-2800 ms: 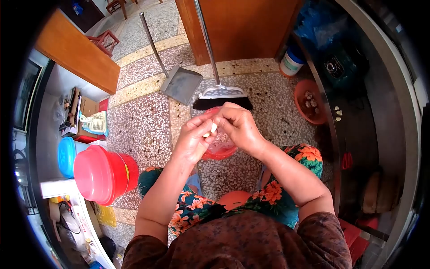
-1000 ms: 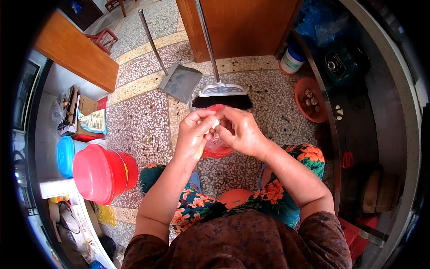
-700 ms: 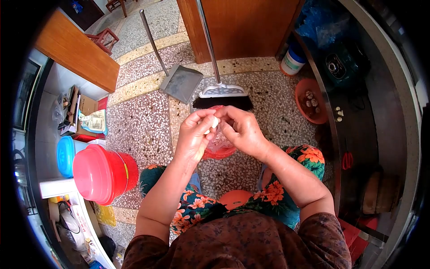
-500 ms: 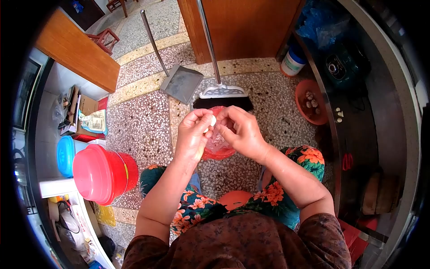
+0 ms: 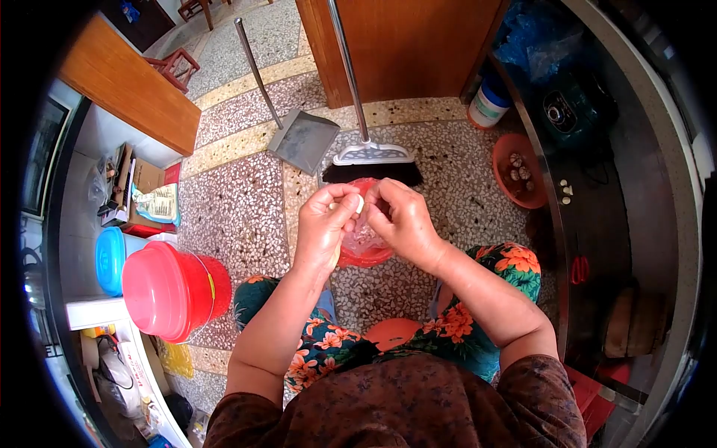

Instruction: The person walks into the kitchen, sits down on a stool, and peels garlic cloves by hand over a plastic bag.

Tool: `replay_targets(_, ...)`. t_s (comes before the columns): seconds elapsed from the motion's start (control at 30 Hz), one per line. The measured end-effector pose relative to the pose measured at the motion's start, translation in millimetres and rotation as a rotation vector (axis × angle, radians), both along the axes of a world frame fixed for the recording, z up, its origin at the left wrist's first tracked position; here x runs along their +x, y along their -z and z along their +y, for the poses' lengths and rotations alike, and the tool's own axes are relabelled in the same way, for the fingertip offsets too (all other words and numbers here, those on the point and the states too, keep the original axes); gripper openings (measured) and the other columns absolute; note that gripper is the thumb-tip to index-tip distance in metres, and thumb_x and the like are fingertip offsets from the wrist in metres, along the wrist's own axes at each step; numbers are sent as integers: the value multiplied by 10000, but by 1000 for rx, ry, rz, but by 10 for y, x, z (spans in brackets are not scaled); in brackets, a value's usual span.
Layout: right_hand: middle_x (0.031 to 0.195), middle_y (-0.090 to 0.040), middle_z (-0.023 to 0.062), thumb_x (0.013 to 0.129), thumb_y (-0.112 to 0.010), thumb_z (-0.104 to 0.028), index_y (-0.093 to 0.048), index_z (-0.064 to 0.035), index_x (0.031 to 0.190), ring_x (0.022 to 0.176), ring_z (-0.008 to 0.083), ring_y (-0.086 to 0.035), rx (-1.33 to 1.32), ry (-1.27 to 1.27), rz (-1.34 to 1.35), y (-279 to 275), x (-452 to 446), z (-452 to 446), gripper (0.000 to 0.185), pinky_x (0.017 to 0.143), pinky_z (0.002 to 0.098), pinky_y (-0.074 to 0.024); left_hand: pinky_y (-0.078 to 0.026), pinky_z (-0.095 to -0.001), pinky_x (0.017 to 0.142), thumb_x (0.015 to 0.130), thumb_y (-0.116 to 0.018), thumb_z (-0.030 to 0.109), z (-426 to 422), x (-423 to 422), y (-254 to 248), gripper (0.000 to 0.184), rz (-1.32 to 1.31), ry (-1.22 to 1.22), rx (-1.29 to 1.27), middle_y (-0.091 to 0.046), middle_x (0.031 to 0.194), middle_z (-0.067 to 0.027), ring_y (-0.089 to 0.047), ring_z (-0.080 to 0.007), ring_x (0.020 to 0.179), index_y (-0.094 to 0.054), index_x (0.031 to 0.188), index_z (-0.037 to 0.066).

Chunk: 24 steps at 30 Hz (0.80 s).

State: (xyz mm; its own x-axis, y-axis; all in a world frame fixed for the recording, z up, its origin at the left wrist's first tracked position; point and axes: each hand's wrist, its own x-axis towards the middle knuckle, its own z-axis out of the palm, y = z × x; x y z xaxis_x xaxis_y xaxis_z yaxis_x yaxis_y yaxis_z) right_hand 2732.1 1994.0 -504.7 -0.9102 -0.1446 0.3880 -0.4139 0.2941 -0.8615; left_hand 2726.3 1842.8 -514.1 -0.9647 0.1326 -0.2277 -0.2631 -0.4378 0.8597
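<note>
A small pale piece [image 5: 359, 204], which looks like a peeled garlic clove, sits between the thumb and fingers of my left hand [image 5: 324, 224]. Close beside it, my right hand [image 5: 404, 222] has its thumb and fingertips pinched together; whatever they hold is too small to make out. Under both hands stands a red basin [image 5: 366, 260] with a clear plastic bag [image 5: 364, 237] inside. My hands and fingers hide part of the basin.
Beyond the basin are a broom [image 5: 373, 154] and a grey dustpan [image 5: 304, 140]. A lidded red bucket [image 5: 172, 291] stands at left. At right, an orange bowl [image 5: 520, 190] holds garlic bulbs, near pale cloves [image 5: 566, 190] and red-handled scissors [image 5: 579, 269].
My fingertips have parted slightly at the pale piece, which has turned in my left fingers. My right hand has shifted a little to the right.
</note>
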Motion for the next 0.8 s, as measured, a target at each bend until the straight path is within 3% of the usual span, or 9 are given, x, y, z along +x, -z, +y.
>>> replay_targets(0.57, 735, -574, 129, 771, -604, -16, -530, 4, 786, 690, 272, -580, -49, 38, -51, 40, -13, 0, 78, 621, 342, -461, -394, -183, 553, 870, -619, 50, -23, -12, 10, 105, -39, 66, 46, -584, 778, -20, -492, -68, 634, -615, 969, 18)
replay_targets(0.8, 737, -576, 126, 784, -589, -24, -525, 8, 786, 686, 236, -582, -153, 32, -150, 127, -36, 8, 72, 616, 327, -460, -396, -182, 567, 894, -601, 109, -49, -13, 34, 137, -51, 124, 52, -594, 853, -29, -514, -81, 699, -613, 1002, 25)
